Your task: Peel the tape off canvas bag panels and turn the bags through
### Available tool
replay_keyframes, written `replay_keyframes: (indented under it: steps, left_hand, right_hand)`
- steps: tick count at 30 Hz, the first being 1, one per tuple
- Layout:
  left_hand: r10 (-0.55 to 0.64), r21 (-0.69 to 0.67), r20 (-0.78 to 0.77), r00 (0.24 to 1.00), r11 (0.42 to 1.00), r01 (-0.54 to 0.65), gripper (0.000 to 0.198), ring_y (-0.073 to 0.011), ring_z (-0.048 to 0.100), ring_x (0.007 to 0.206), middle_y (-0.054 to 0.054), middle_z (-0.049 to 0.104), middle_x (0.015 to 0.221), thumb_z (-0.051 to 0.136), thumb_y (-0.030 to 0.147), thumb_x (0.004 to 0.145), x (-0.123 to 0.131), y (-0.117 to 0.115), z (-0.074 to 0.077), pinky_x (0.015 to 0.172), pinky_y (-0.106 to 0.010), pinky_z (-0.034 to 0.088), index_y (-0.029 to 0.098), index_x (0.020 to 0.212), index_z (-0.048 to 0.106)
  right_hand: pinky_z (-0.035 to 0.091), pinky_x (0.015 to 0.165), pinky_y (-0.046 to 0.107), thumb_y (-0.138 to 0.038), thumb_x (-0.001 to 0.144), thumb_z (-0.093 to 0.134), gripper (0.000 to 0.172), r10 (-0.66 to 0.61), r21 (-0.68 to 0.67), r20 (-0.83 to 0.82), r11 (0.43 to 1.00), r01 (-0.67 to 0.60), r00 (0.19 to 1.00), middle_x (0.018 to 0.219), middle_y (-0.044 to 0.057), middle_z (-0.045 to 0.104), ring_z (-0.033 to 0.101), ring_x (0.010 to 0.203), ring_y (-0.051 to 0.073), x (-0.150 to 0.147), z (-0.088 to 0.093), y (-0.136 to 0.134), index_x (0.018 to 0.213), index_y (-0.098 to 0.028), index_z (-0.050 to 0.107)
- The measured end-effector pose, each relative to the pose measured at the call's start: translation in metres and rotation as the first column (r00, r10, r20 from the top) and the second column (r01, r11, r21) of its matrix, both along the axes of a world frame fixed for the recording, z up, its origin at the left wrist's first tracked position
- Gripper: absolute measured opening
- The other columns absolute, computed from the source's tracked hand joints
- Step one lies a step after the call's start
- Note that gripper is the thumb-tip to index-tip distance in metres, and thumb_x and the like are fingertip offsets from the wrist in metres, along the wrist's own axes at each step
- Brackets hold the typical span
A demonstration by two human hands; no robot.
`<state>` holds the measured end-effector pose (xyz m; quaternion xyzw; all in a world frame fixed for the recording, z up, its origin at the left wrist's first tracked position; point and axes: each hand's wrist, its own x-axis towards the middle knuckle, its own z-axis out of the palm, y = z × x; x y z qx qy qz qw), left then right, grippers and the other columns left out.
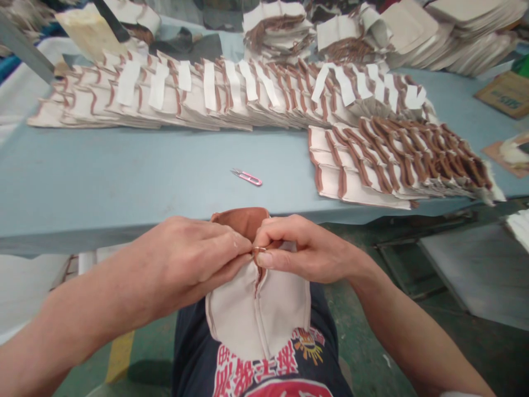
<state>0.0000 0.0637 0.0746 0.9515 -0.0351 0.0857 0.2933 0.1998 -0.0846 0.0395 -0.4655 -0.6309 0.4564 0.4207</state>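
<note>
A pale, sewn leather-like piece point(235, 314) with a brown inner side hangs in front of my body, its rounded lower part over my lap. My left hand point(202, 256) pinches its seam edge from the left, fingers pressed together. From the right, my right hand point(295, 248) grips the same seam between thumb and curled forefinger. The two hands meet at the top of the centre seam, where a bit of brown edge shows between the fingertips. Pink thread snips point(248, 177) lie on the table beyond my hands.
On the blue-covered table point(165, 171) a long row of overlapping pale pieces point(190, 105) with white strips runs across the back. A second row with brown edges point(384, 160) lies at the right. More stacks point(276, 33) stand behind, and a cardboard piece point(506, 92) is far right.
</note>
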Motion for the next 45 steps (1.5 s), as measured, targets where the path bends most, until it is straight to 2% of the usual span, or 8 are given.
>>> replay_keyframes:
  steps: [3, 9, 14, 18, 21, 34, 40, 45]
  left_hand:
    - [-0.091, 0.059, -0.018, 0.996, 0.994, 0.092, 0.025, -0.014, 0.06, 0.057, 0.0, 0.069, 0.07, 0.053, 0.021, 0.106, 0.007, -0.001, 0.003, 0.055, -0.029, 0.039, 0.021, 0.087, 0.069]
    - [0.091, 0.061, 0.056, 0.994, 0.994, -0.094, 0.021, -0.0099, 0.052, 0.052, 0.003, 0.064, 0.063, 0.052, 0.013, 0.09, 0.012, -0.009, -0.004, 0.052, -0.025, 0.035, 0.019, 0.075, 0.066]
    - [0.205, -0.26, -0.117, 0.972, 0.938, -0.229, 0.015, -0.0065, 0.044, 0.049, 0.007, 0.054, 0.056, 0.054, 0.017, 0.082, 0.014, -0.008, -0.015, 0.047, -0.019, 0.031, 0.018, 0.069, 0.062]
    - [0.101, -0.565, -0.286, 0.953, 0.785, -0.253, 0.013, -0.0071, 0.044, 0.054, 0.006, 0.053, 0.062, 0.056, 0.02, 0.084, 0.015, -0.003, -0.021, 0.047, -0.017, 0.035, 0.018, 0.071, 0.059]
    - [0.058, -0.602, -0.311, 0.949, 0.761, -0.243, 0.014, -0.0077, 0.046, 0.058, 0.005, 0.056, 0.067, 0.058, 0.022, 0.089, 0.013, -0.001, -0.022, 0.05, -0.017, 0.038, 0.017, 0.077, 0.062]
    - [-0.096, -0.461, -0.252, 0.963, 0.887, -0.032, 0.019, -0.007, 0.047, 0.054, 0.006, 0.06, 0.062, 0.062, 0.02, 0.097, 0.008, 0.014, -0.007, 0.05, -0.017, 0.035, 0.017, 0.082, 0.074]
    - [-0.012, -0.156, -0.171, 0.985, 0.988, -0.015, 0.017, -0.0068, 0.048, 0.048, 0.005, 0.063, 0.06, 0.061, 0.011, 0.091, 0.007, 0.008, 0.002, 0.048, -0.022, 0.031, 0.016, 0.085, 0.076]
    - [-0.076, 0.02, -0.086, 0.993, 0.997, 0.078, 0.019, -0.0097, 0.056, 0.055, 0.001, 0.066, 0.068, 0.056, 0.009, 0.094, 0.007, 0.0, 0.008, 0.054, -0.024, 0.036, 0.015, 0.084, 0.071]
  right_hand:
    - [0.043, 0.076, 0.028, -0.027, 0.105, 0.062, 0.022, -0.041, 0.101, 0.218, 0.995, 0.019, 0.975, 0.079, -0.001, 0.067, 0.06, 0.076, 0.013, 0.0, 0.006, -0.002, 0.086, -0.017, 0.068]
    - [0.043, 0.073, 0.028, -0.028, 0.106, 0.058, 0.023, -0.104, 0.152, 0.321, 0.987, 0.057, 0.941, 0.079, 0.001, 0.068, 0.059, 0.075, 0.014, -0.001, 0.005, -0.005, 0.088, -0.017, 0.067]
    - [0.045, 0.076, 0.028, -0.026, 0.105, 0.06, 0.02, -0.107, 0.122, 0.318, 0.99, 0.071, 0.942, 0.083, 0.002, 0.072, 0.062, 0.077, 0.014, -0.004, -0.003, -0.006, 0.091, -0.016, 0.07]
    - [0.044, 0.07, 0.025, -0.027, 0.104, 0.06, 0.02, -0.069, 0.039, 0.192, 0.997, 0.062, 0.979, 0.082, 0.0, 0.071, 0.059, 0.073, 0.012, -0.005, -0.007, -0.004, 0.089, -0.016, 0.068]
    - [0.042, 0.065, 0.023, -0.028, 0.104, 0.061, 0.02, -0.061, -0.003, 0.073, 0.998, 0.061, 0.995, 0.08, -0.001, 0.069, 0.057, 0.07, 0.011, -0.005, -0.01, -0.004, 0.089, -0.016, 0.066]
    - [0.045, 0.069, 0.023, -0.021, 0.102, 0.061, 0.018, -0.04, 0.094, 0.107, 0.995, 0.03, 0.993, 0.08, 0.0, 0.071, 0.061, 0.071, 0.011, -0.011, -0.006, 0.0, 0.085, -0.016, 0.067]
    - [0.044, 0.067, 0.023, -0.02, 0.101, 0.062, 0.018, -0.073, 0.094, 0.133, 0.994, 0.06, 0.988, 0.08, 0.0, 0.073, 0.062, 0.07, 0.011, -0.014, -0.007, -0.001, 0.085, -0.016, 0.069]
    - [0.042, 0.064, 0.022, -0.021, 0.099, 0.062, 0.021, -0.092, 0.087, 0.173, 0.993, 0.077, 0.981, 0.075, -0.001, 0.071, 0.06, 0.066, 0.01, -0.014, -0.005, -0.001, 0.08, -0.015, 0.068]
